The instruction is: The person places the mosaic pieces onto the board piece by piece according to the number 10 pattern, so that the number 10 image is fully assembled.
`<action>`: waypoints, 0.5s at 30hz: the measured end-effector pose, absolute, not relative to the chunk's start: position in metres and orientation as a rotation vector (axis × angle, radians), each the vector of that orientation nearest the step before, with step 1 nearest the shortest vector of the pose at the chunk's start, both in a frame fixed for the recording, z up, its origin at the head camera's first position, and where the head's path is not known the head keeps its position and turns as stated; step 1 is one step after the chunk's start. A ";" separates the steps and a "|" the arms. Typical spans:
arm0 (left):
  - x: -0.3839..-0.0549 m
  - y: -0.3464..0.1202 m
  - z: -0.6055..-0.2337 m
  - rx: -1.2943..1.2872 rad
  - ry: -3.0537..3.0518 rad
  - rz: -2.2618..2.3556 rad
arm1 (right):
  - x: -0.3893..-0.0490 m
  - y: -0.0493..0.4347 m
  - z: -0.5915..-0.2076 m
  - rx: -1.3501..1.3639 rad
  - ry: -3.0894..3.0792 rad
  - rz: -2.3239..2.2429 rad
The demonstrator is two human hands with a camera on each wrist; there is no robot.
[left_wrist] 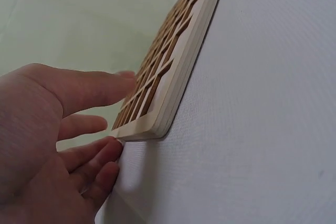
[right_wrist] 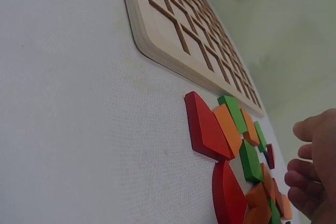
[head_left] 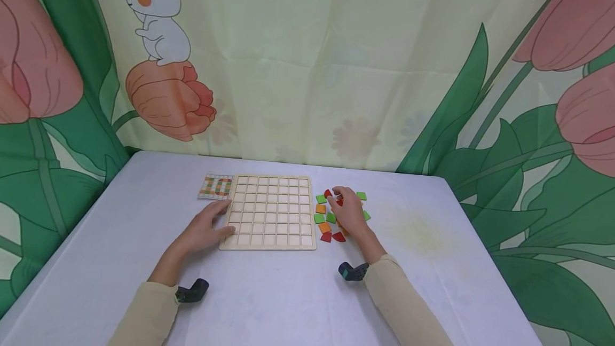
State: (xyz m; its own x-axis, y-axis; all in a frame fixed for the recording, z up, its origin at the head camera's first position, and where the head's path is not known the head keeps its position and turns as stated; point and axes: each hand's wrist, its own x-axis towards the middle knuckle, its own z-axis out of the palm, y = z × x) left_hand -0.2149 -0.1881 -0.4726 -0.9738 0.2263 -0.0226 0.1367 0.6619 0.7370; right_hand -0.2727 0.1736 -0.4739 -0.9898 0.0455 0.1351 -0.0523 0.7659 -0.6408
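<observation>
A light wooden grid board (head_left: 271, 211) with rows of square recesses lies flat on the table. My left hand (head_left: 209, 228) rests at its left edge, thumb reaching over the rim and fingers relaxed along the side. In the left wrist view, the thumb of the left hand (left_wrist: 68, 108) overlaps the board's corner (left_wrist: 157, 121). My right hand (head_left: 349, 211) hovers over loose red, orange and green pieces to the right of the board, fingertips near a red piece (head_left: 328, 194). The right wrist view has the right hand (right_wrist: 317, 166) loosely bent, with no piece visible between thumb and fingers; some pieces are hidden under it.
A small card with a coloured grid pattern (head_left: 216, 187) lies beside the board's upper left corner. Red curved pieces (right_wrist: 205, 129), green squares (head_left: 319, 219) and orange squares (head_left: 324, 227) lie close together. A white cloth (head_left: 269, 298) covers the table; a printed curtain (head_left: 307, 68) hangs behind.
</observation>
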 end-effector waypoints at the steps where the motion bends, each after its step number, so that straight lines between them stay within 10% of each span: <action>1: -0.215 -0.188 -0.473 0.308 2.759 1.204 | -0.273 0.173 -0.474 0.001 -2.820 1.027; 15: -0.216 -0.197 -0.476 0.326 2.692 1.177 | -0.275 0.172 -0.474 -0.003 -2.836 1.026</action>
